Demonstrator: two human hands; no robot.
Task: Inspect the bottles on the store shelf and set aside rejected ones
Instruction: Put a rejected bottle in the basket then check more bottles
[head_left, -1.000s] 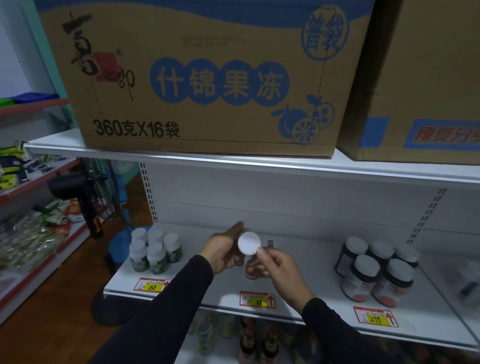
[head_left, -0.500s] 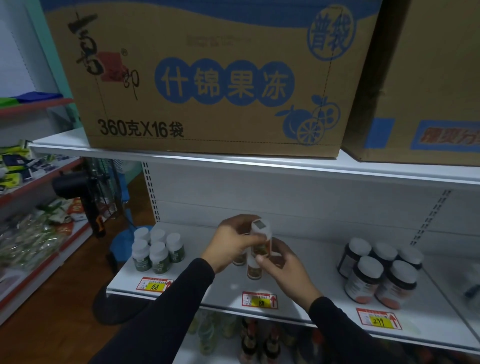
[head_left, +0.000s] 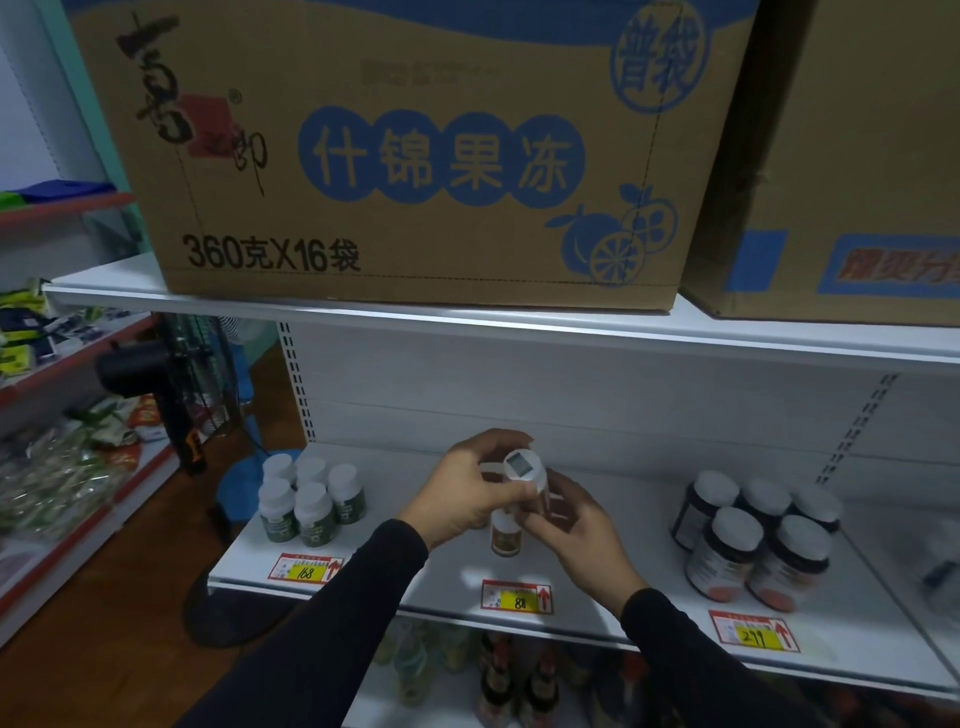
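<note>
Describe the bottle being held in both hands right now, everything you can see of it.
The held bottle is small, with a white cap that bears a square grey mark. It is tilted so the cap faces the camera; the body is mostly hidden. The left hand grips it from the left, and the right hand holds it from below right. It is held above the shelf, over a second small bottle standing there.
</note>
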